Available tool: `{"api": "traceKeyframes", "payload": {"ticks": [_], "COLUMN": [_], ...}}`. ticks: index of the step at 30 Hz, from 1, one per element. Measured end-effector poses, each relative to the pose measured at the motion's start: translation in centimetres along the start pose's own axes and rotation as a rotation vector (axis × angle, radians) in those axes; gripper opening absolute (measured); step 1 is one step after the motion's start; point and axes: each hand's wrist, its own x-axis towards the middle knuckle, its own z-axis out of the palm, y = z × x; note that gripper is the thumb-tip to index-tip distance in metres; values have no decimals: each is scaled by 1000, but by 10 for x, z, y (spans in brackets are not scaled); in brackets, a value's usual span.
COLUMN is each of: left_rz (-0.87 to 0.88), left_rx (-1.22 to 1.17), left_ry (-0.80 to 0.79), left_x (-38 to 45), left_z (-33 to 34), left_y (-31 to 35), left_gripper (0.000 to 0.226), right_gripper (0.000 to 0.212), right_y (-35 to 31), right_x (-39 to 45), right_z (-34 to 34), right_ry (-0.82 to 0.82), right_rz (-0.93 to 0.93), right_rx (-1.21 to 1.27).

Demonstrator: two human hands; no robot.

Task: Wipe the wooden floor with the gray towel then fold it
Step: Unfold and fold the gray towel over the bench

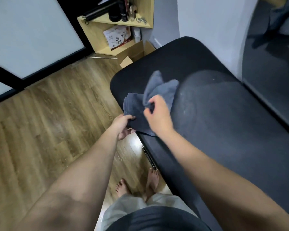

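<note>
The gray towel [158,90] lies bunched at the near-left corner of a dark padded bench [223,117]. My left hand [123,125] grips the towel's lower left edge at the bench's rim. My right hand [157,112] pinches an upper fold, and a loose flap of cloth stands up above it. The wooden floor [48,117] spreads out to the left of the bench and under my bare feet [137,184].
A light wooden shelf [113,35] with bottles, a box and small items stands in the far corner, with cardboard boxes [130,55] at its foot. A frosted glass door [32,34] with a black frame runs along the far left. A wall rises behind the bench.
</note>
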Motion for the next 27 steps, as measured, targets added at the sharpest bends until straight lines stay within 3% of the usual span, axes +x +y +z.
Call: {"api": "traceKeyframes", "payload": {"ticks": [4, 9, 11, 13, 16, 19, 21, 23, 27], "left_rz": [3, -41, -32, -52, -85, -63, -35, -6, 58], "left_rx": [-12, -155, -43, 10, -24, -73, -91, -87, -94], "left_ry": [5, -76, -81, -55, -1, -29, -68, -99, -73], "left_x": [-9, -17, -22, -25, -34, -44, -55, -67, -92], "left_z": [-3, -20, -20, -19, -16, -6, 1, 3, -16], "left_y": [2, -9, -11, -8, 8, 30, 44, 55, 77], "left_gripper": [20, 53, 52, 36, 30, 32, 29, 30, 41], "right_gripper": [27, 33, 38, 44, 79, 108, 102, 78, 35], "right_y": [-6, 2, 8, 17, 34, 43, 39, 35, 8], "right_x": [-27, -36, -37, -40, -48, -61, -64, -61, -43], "right_z": [46, 56, 49, 39, 22, 15, 14, 13, -1], "right_ry": [-345, -411, -503, -541, -510, -429, -312, -170, -25], "right_rz": [16, -40, -98, -138, -217, -81, 55, 145, 108], "right_rx": [-282, -343, -304, -284, -547, -779, -701, -458, -80]}}
